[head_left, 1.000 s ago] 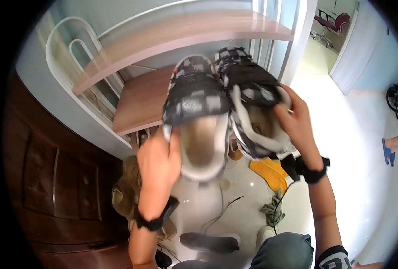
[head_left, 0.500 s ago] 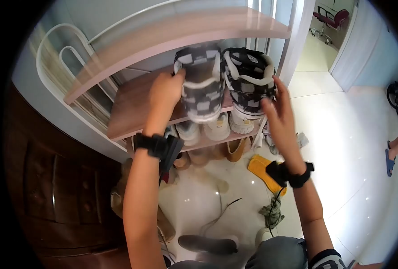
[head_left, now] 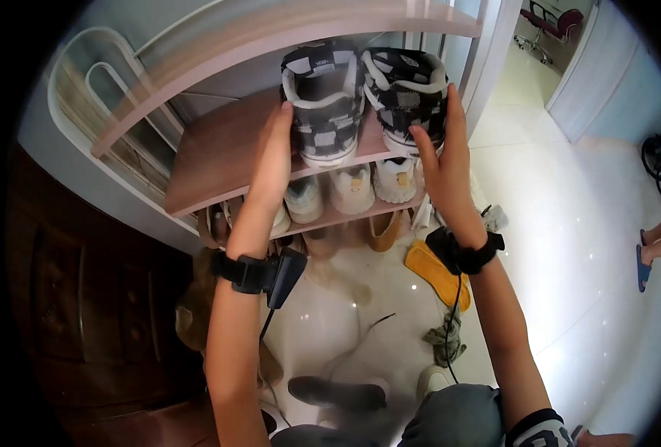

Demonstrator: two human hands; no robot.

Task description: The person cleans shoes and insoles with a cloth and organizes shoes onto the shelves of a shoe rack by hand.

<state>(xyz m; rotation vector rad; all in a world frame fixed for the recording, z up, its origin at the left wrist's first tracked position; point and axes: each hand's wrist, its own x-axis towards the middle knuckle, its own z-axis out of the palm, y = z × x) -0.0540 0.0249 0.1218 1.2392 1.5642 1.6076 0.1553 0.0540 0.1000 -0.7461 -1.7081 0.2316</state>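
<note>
Here | checkered shoes (head_left: 326, 134) between left grip (head_left: 277, 141) and right grip (head_left: 436, 138) | right: fingers apart | left: closure unclear (part-hidden)

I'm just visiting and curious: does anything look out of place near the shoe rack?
Yes: a crumpled greenish cloth and a yellow item lie on the floor in front of the rack, as if dropped.

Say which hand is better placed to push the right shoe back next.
Probably the right hand: its thumb is behind the right checkered shoe, while the left hand is beside the left checkered shoe.
</note>
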